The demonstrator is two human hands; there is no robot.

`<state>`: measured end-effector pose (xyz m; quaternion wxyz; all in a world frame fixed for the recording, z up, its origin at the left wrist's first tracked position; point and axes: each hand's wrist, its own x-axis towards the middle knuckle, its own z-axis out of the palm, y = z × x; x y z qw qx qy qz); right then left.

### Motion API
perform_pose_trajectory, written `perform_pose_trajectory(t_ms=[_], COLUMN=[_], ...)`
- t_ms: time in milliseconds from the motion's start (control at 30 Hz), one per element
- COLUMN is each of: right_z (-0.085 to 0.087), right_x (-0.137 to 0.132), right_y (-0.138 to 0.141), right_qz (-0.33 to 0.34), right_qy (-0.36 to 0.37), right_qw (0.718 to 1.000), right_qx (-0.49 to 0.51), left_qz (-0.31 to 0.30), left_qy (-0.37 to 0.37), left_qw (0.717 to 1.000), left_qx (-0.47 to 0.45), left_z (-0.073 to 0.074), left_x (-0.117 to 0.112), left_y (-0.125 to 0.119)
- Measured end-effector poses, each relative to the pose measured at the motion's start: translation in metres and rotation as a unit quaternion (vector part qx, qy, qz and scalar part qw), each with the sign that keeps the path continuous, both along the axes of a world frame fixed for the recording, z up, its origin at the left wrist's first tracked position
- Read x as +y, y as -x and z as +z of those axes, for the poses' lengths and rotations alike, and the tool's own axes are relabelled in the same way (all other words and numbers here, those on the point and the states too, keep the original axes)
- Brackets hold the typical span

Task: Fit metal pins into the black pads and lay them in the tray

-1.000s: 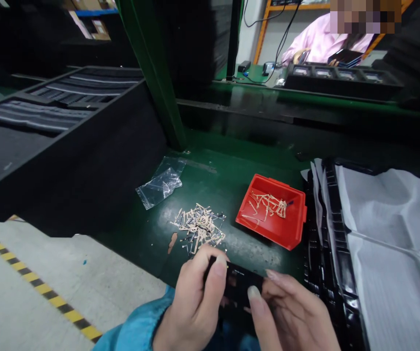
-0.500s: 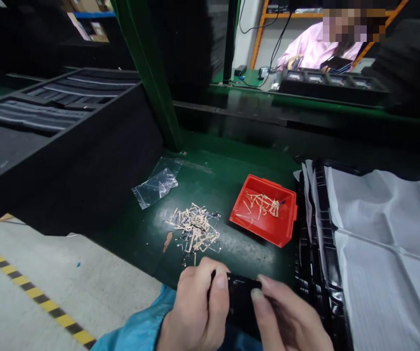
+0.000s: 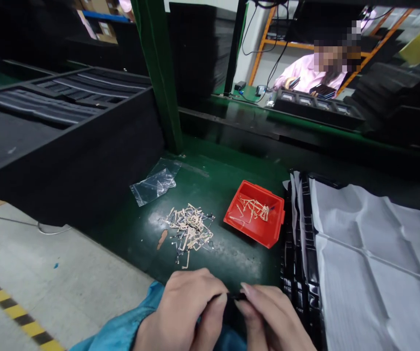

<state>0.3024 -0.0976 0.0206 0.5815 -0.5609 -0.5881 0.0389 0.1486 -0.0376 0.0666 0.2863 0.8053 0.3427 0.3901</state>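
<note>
At the lower centre of the frame, the left hand (image 3: 191,307) and the right hand (image 3: 273,312) grip opposite ends of a thin flat black object (image 3: 236,296), thumbs on the near side; this two-ended hold presumably keeps it steady. Its face is not visible, being seen nearly edge-on. Mid-frame, on the green desk (image 3: 228,168), a loose pile of narrow cream-and-dark strips (image 3: 191,226) lies beyond the hands, apparently for easy reach. Right of it, a red plastic tray (image 3: 264,237) contains similar strips, its walls likely keeping them separate from the pile.
</note>
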Motion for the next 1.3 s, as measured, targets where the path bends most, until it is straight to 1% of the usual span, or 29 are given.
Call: perform_pose_trajectory(t_ms=[67, 100, 133, 167, 200, 267, 300, 333, 367, 433, 533, 600, 667, 733, 767, 867, 967, 1067, 1100, 1133, 1233, 1300], right_z=[0.005, 0.007, 0.008, 0.009, 0.009, 0.008, 0.006, 0.004, 0.002, 0.0, 0.001, 0.004, 0.008, 0.012, 0.014, 0.018, 0.022, 0.024, 0.024, 0.023, 0.021, 0.02], right_x=[0.003, 0.005, 0.007, 0.008, 0.009, 0.009, 0.009, 0.008, 0.008, 0.006, 0.006, 0.006, 0.004, 0.002, 0.0, -0.003, -0.003, -0.003, -0.004, -0.004, -0.006, -0.006], right_y=[-0.006, -0.008, -0.008, -0.007, -0.005, 0.002, 0.005, 0.007, 0.009, 0.01, 0.009, 0.007, 0.005, 0.0, -0.002, -0.01, -0.016, -0.017, -0.016, -0.014, -0.006, -0.002], right_qz=[0.048, 0.062, 0.067, 0.057, 0.038, 0.012, 0.007, 0.003, 0.0, -0.007, -0.049, -0.062, -0.051, -0.029, -0.025, -0.021, 0.011, 0.023, 0.024, 0.025, 0.006, -0.011], right_qy=[0.01, 0.009, 0.003, -0.012, -0.033, -0.091, -0.114, -0.133, -0.149, -0.172, -0.207, -0.225, -0.228, -0.207, -0.196, -0.194, -0.198, -0.191, -0.189, -0.189, -0.191, -0.196], right_qw=[0.999, 0.998, 0.998, 0.998, 0.999, 0.995, 0.992, 0.99, 0.988, 0.985, 0.977, 0.972, 0.971, 0.972, 0.972, 0.963, 0.954, 0.955, 0.957, 0.959, 0.968, 0.969], right_qx=[-0.001, -0.003, -0.005, 0.0, 0.011, 0.039, 0.047, 0.051, 0.051, 0.032, 0.012, -0.005, -0.044, -0.104, -0.129, -0.183, -0.222, -0.225, -0.219, -0.211, -0.164, -0.149], left_qz=[-0.041, -0.052, -0.042, -0.008, 0.03, 0.093, 0.098, 0.092, 0.071, 0.04, 0.03, 0.022, 0.015, 0.011, 0.006, -0.019, -0.04, -0.051, -0.058, -0.068, -0.077, -0.069], left_qy=[-0.065, -0.105, -0.143, -0.169, -0.178, -0.146, -0.117, -0.088, -0.063, -0.034, -0.023, -0.029, -0.031, -0.024, -0.016, 0.023, 0.062, 0.09, 0.083, 0.059, -0.058, -0.115], left_qw=[0.997, 0.993, 0.989, 0.985, 0.983, 0.985, 0.988, 0.992, 0.995, 0.998, 0.998, 0.999, 0.999, 0.999, 0.998, 0.996, 0.994, 0.993, 0.993, 0.994, 0.991, 0.985], left_qx=[-0.007, 0.0, 0.009, 0.017, 0.022, 0.009, -0.002, -0.013, -0.02, -0.031, -0.04, -0.041, -0.041, -0.046, -0.054, -0.083, -0.079, -0.059, -0.056, -0.057, -0.091, -0.104], left_z=[0.0, 0.0, 0.0, 0.0, 0.001, 0.003, 0.004, 0.004, 0.005, 0.004, 0.002, 0.003, 0.005, 0.007, 0.008, 0.008, 0.004, -0.003, -0.005, -0.007, -0.008, -0.006], left_x=[0.005, 0.006, 0.005, 0.003, 0.0, -0.008, -0.013, -0.017, -0.021, -0.026, -0.028, -0.027, -0.025, -0.024, -0.023, -0.022, -0.024, -0.027, -0.026, -0.025, -0.02, -0.021], left_y=[0.001, 0.001, 0.0, 0.0, -0.001, -0.002, -0.001, 0.0, 0.002, 0.008, 0.015, 0.018, 0.018, 0.017, 0.016, 0.013, 0.013, 0.017, 0.018, 0.018, 0.016, 0.013])
